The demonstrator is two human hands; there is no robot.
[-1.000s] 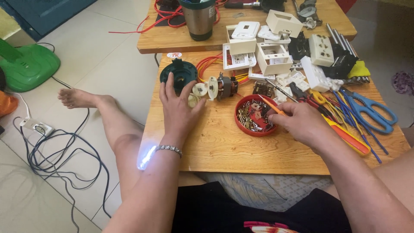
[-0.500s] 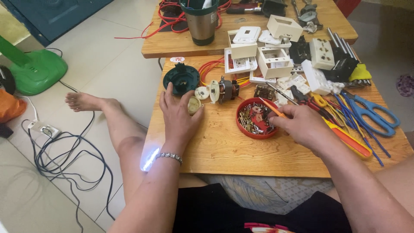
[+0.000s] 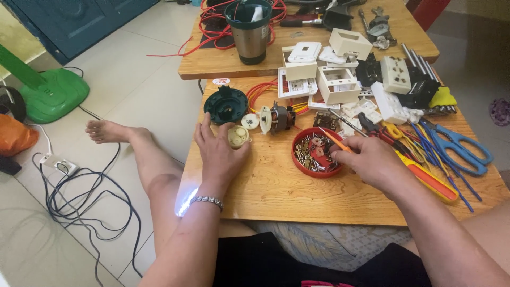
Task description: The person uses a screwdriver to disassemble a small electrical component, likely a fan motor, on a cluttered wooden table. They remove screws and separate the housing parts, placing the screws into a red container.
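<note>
My left hand rests on the low wooden table with its fingers around a small round cream plastic part. Just beyond it lie a dark green round housing, a white disc and a small electric motor. My right hand holds an orange-handled screwdriver whose tip points over a red bowl filled with screws and small metal bits. A silver bracelet sits on my left wrist.
White socket boxes and plates crowd the table's back. Blue scissors, pliers and another orange screwdriver lie at the right. A steel cup and red wire stand on a second table. A green fan base and black cables are on the floor.
My left hand drew back from the green housing toward me, bringing the cream part with it. My right hand stayed at the red bowl with the screwdriver.
</note>
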